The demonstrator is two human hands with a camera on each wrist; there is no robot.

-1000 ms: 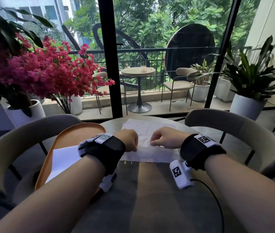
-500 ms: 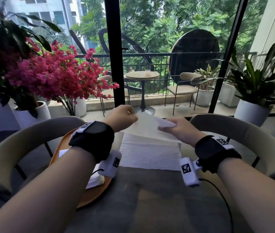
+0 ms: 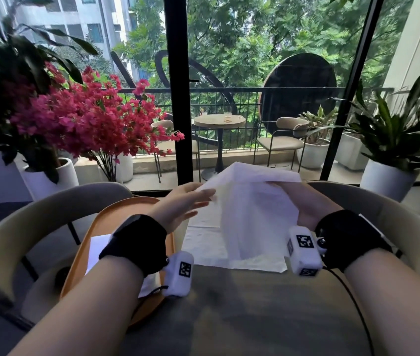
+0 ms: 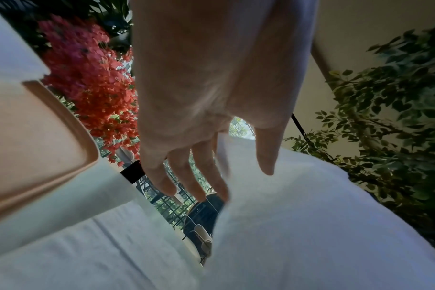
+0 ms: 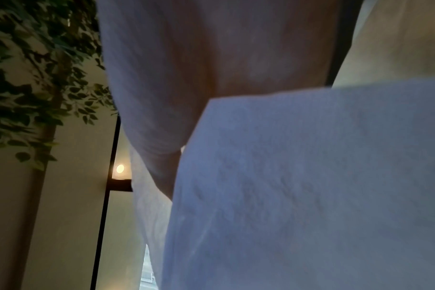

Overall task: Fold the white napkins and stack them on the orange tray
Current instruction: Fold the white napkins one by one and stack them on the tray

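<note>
Thin white paper napkin point(image 3: 252, 201) now lifted off round grey table point(image 3: 229, 317) vs a sec ago. Left hand point(image 3: 180, 206) fingers straight, touching its edge; right hand point(image 3: 306, 204) grip hidden, can't tell. Fold starting; oval orange tray point(image 3: 106, 222) left, w/ folded napkins.

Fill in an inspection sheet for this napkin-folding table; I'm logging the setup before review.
Surface: dark round table, bare near the person.
Job's things: lifted white napkin held up above the table; more flat napkins beneath it; orange tray at left carrying folded napkins.
Clutter: nothing seen.
Hands: left hand with straight fingers against the lifted napkin's left edge; right hand mostly hidden behind it, grip unclear.
Cables: black cable trailing from the right wrist camera.
Surroundings: two curved chairs, pink flowering plant, glass doors to a balcony.
</note>
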